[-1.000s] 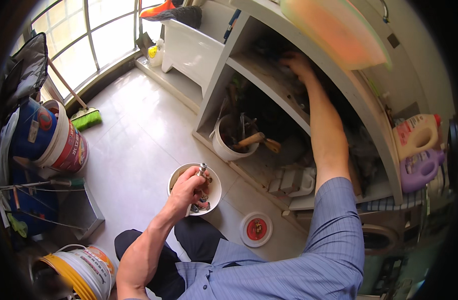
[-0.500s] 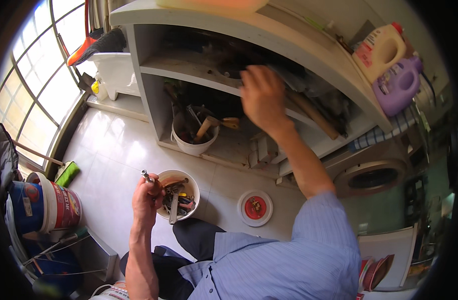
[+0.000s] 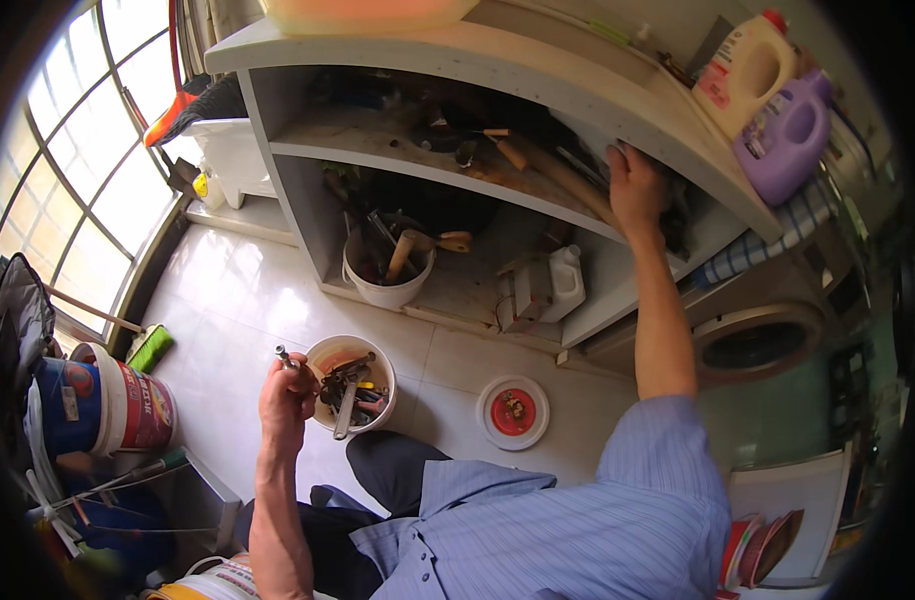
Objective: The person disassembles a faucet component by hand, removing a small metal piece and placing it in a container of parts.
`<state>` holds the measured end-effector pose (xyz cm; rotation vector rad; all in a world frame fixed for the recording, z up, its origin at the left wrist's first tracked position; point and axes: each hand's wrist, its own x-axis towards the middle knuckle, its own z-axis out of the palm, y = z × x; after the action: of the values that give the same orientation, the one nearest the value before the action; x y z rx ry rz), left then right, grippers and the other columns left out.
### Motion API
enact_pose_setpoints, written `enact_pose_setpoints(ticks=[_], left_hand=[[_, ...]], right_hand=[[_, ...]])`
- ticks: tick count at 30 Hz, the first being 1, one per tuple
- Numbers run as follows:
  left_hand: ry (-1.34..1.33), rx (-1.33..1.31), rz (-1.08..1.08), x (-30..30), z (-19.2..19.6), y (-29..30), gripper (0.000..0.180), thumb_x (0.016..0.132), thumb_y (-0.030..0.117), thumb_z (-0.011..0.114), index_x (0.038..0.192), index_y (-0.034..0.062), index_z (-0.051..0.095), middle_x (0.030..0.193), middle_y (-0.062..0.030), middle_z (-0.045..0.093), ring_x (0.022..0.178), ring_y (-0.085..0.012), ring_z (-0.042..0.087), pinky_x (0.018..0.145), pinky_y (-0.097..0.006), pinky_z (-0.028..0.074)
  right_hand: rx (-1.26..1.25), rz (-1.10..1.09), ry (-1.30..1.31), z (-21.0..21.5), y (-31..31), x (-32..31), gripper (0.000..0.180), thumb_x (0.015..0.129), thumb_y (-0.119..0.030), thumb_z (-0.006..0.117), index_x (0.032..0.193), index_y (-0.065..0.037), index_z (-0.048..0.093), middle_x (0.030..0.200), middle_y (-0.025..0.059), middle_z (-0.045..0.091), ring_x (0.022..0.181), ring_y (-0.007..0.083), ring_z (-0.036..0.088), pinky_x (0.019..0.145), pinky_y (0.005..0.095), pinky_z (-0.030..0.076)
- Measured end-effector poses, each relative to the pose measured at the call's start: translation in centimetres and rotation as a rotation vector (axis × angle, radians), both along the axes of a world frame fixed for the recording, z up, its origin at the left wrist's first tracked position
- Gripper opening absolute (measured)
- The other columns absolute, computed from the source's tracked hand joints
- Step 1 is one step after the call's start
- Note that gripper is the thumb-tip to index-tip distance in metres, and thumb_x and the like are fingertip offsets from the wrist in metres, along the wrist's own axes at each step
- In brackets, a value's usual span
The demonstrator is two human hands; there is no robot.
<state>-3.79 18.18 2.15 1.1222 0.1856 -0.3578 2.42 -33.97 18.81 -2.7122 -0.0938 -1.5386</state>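
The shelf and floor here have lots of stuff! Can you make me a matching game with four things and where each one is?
Things:
1. purple jug
2. white bucket of tools
3. round red and white lid
4. small metal tool

Places:
A. flat on the floor tiles, right of the bucket
B. held up in the left hand
C. on top of the shelf unit, at the right end
D. on the floor, in front of the person's knee

Pairs: 1-C, 2-D, 3-A, 4-B
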Motion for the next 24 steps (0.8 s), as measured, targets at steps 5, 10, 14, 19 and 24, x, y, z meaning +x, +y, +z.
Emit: enact_pose_setpoints(ticks=[5, 10, 14, 19, 24], left_hand=[[-0.011, -0.023, 0.055, -0.5, 0.4, -0.3, 0.023, 0.090, 0.015, 0.047, 0.110, 0.0044, 0.054, 0.076, -0.0056, 0.057, 0.059, -0.0106, 0.052, 0.043, -0.021, 0.030], [-0.034, -0.027, 0.032, -0.5, -0.3, -0.3, 0.022, 0.090, 0.014, 0.047, 0.109, 0.0042, 0.054, 0.076, -0.0047, 0.056, 0.060, -0.0107, 0.052, 0.043, -0.021, 0.030], [-0.051, -0.038, 0.082, -1.0, -0.3, 0.5, 0.023, 0.092, 0.016, 0.046, 0.110, 0.0052, 0.055, 0.076, -0.0035, 0.053, 0.065, -0.0114, 0.054, 0.042, -0.021, 0.031], [-0.087, -0.078, 0.106, -1.0, 0.4, 1.4, 0.024, 0.094, 0.019, 0.047, 0.113, 0.0075, 0.056, 0.076, -0.0022, 0.052, 0.070, -0.0122, 0.056, 0.043, -0.021, 0.033], [-0.109, -0.116, 0.094, -1.2, 0.5, 2.6, 0.024, 0.095, 0.023, 0.052, 0.115, 0.0089, 0.056, 0.079, 0.0000, 0.052, 0.074, -0.0126, 0.058, 0.042, -0.021, 0.037]], right_hand=[[0.061, 0.165, -0.015, -0.3, 5.1, -3.5, 0.010, 0.095, -0.009, 0.063, 0.095, 0.000, 0.068, 0.099, 0.0179, 0.069, 0.090, 0.0362, 0.067, 0.077, 0.0406, 0.054], [-0.123, 0.490, -0.171, -2.6, 16.6, 2.7, 0.008, 0.083, -0.002, 0.065, 0.091, -0.004, 0.065, 0.086, 0.0107, 0.064, 0.085, 0.0278, 0.064, 0.076, 0.0411, 0.052], [-0.190, 0.498, -0.139, -1.9, 22.6, 9.2, 0.009, 0.083, -0.007, 0.062, 0.091, -0.005, 0.066, 0.088, 0.0107, 0.065, 0.087, 0.0277, 0.064, 0.078, 0.0405, 0.051], [-0.203, 0.146, 0.204, -3.9, 24.0, 16.1, 0.018, 0.089, -0.023, 0.066, 0.091, -0.005, 0.066, 0.094, 0.0121, 0.066, 0.099, 0.0309, 0.062, 0.089, 0.0446, 0.047], [-0.163, 0.473, 0.076, -2.6, 22.3, 10.2, 0.015, 0.089, -0.020, 0.067, 0.091, -0.005, 0.067, 0.094, 0.0116, 0.065, 0.100, 0.0308, 0.062, 0.091, 0.0467, 0.047]])
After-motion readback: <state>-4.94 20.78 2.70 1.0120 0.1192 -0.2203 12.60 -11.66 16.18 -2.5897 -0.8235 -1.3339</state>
